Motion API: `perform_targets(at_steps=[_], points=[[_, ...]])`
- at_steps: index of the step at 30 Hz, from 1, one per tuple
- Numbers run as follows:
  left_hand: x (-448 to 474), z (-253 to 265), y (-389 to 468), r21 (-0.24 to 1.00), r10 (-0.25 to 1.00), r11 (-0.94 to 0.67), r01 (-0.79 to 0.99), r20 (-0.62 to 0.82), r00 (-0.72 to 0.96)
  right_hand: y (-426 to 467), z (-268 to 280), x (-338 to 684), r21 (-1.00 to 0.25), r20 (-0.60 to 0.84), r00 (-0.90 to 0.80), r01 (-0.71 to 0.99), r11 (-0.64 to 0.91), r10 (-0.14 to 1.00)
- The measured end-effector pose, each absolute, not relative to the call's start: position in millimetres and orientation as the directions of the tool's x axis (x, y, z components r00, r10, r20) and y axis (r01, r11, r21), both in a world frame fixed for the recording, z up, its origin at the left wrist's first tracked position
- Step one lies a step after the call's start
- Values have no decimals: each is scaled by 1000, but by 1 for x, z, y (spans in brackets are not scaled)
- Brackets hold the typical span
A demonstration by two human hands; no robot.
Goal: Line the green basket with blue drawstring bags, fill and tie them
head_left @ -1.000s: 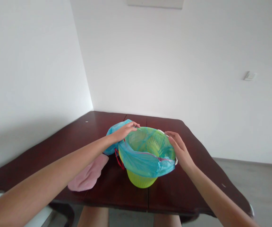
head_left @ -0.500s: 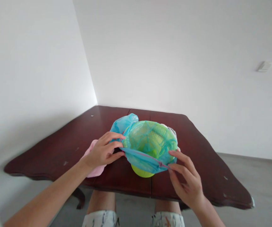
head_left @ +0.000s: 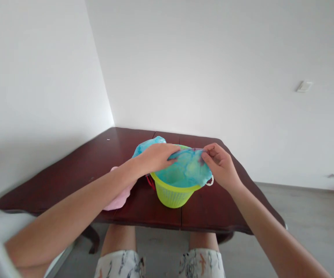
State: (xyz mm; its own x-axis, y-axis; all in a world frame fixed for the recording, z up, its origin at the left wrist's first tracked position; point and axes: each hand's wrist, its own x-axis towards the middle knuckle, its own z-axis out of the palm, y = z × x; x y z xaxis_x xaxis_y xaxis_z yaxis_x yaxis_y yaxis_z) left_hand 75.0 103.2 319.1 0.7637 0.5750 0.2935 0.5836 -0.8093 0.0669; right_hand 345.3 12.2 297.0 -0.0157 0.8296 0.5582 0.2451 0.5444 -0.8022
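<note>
My left hand (head_left: pixel 155 157) and right hand (head_left: pixel 220 166) each pinch the blue bag (head_left: pixel 186 172) lining the green basket (head_left: pixel 172 195) mid-desk (head_left: pixel 68 181); uneven pulling may tear it or tip the light basket.

arms: bare, no sleeves | shorts (head_left: pixel 201 264): white w/ dark+orange print | hands: no gloves

free: bare table (head_left: pixel 213 216) front and right | blocked: pink cloth (head_left: pixel 119 199) left of green basket (head_left: pixel 172 195)

hands (head_left: pixel 158 156) (head_left: pixel 220 164) pinching blue bag (head_left: pixel 186 172), green basket (head_left: pixel 172 195)
</note>
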Motion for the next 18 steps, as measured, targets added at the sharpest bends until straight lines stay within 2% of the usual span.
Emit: perform_targets(at_steps=[3,8,9,11,14,16,18], points=[[79,335,117,-49,566,-791,609,319,760,19,305,344,-810,564,29,218,545,826],[67,359,133,3,611,-765,644,321,724,28,322,345,-849,512,-44,127,513,858],[64,361,136,54,612,-771,635,338,715,31,325,345,-860,493,-61,115,497,868],[60,363,140,260,626,-780,569,315,714,36,330,345,-882,455,-78,101,461,887],[61,359,135,630,557,-683,369,123,821,43,333,343,-904,413,-83,84,420,907],[65,352,126,712,471,-632,308,37,881,47,336,340,-909,404,-86,77,410,911],[70,344,119,664,441,-669,334,-6,897,50,340,338,-906,411,-92,73,418,907]])
